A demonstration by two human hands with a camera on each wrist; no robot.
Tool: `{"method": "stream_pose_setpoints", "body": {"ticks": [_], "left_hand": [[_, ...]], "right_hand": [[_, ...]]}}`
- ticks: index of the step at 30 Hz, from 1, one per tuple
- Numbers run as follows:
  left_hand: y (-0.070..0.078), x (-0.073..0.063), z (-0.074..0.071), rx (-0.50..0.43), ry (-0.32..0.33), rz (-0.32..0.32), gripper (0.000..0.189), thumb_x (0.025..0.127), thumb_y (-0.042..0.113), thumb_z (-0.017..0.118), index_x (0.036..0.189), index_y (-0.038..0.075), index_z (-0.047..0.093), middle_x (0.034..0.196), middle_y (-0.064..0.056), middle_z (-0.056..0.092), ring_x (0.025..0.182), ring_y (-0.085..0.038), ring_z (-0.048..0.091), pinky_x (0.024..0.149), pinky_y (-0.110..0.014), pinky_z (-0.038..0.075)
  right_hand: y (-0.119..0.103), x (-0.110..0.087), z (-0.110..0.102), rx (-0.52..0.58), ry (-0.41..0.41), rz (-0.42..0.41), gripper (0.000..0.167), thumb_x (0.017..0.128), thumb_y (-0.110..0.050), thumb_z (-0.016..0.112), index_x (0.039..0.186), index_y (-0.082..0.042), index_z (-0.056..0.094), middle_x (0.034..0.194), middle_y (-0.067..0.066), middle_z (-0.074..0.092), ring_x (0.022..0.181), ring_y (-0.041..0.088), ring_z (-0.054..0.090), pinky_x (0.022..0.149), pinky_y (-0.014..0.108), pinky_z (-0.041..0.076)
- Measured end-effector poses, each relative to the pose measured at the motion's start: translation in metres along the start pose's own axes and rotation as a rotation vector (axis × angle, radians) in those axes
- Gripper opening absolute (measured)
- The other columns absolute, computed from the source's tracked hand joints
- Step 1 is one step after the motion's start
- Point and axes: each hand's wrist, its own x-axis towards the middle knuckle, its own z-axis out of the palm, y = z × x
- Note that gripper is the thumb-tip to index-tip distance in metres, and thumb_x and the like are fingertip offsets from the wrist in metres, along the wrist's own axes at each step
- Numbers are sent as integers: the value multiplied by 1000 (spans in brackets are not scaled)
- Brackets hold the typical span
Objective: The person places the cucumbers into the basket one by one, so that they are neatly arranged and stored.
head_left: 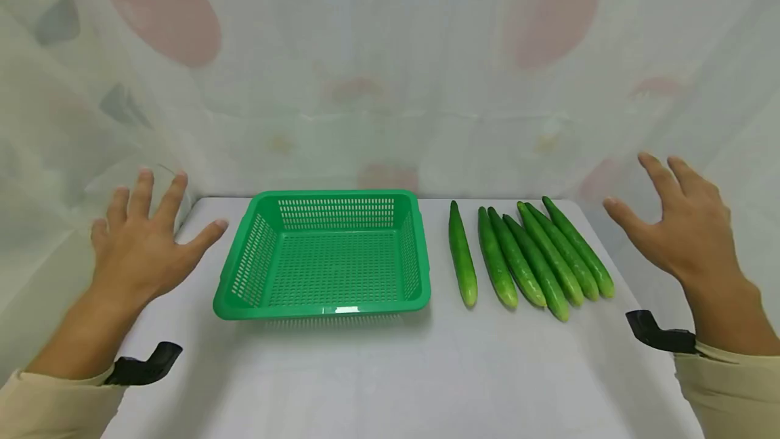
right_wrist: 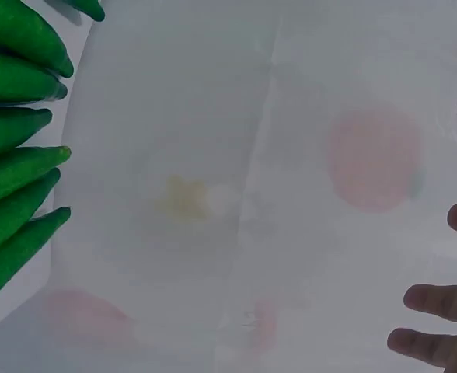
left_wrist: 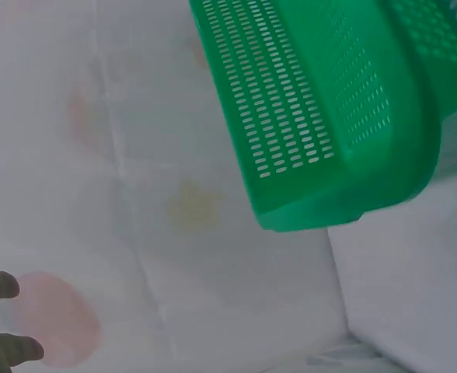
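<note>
A green plastic basket (head_left: pixel 323 310) with slotted walls stands on the white table, nothing inside it. To its right lies a row of several green cucumbers (head_left: pixel 463 256), one set a little apart from the others. My left hand (head_left: pixel 140 249) is held up left of the basket, fingers spread and holding nothing. On the other side my right hand (head_left: pixel 688 222) is raised to the right of the cucumbers, its fingers apart and nothing in them. In the left wrist view the basket (left_wrist: pixel 291 101) fills the upper right; cucumber ends (right_wrist: pixel 19 171) line the left of the right wrist view.
A pale curtain (head_left: pixel 365 87) with faded fruit prints hangs behind the white table (head_left: pixel 365 378) and along both sides. Black straps (head_left: pixel 146 364) sit at the wrists, over light sleeves.
</note>
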Motion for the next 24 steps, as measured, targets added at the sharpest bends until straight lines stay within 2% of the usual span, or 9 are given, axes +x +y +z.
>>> {"method": "stream_pose_setpoints", "body": {"ticks": [5,9,19,24], "left_hand": [[1,-9,17,-68,58,20,87,91,57,53,156,11,15,158,-22,-2,138,-53,0,96,-76,7],[0,-16,30,-113,74,22,87,91,54,54,155,10,16,158,-23,2,138,-53,2,98,-75,4],[-11,-38,63,-247,132,35,83,90,45,62,154,9,24,156,-23,11,134,-57,12,96,-76,7],[-12,-44,79,-295,134,36,81,91,43,62,154,10,24,156,-22,14,134,-56,13,99,-74,7]], "right_hand": [[6,-4,7,57,52,4,71,92,-44,57,150,-10,33,148,29,28,130,58,21,98,73,13],[10,-6,14,82,71,6,68,93,-41,57,149,-8,36,145,30,32,129,57,23,98,71,16],[27,-14,27,242,91,-18,63,92,-30,61,148,-11,40,147,23,37,134,48,27,103,66,15],[40,-20,40,263,89,33,63,93,-29,61,150,-14,38,146,24,37,132,46,31,101,68,17]]}}
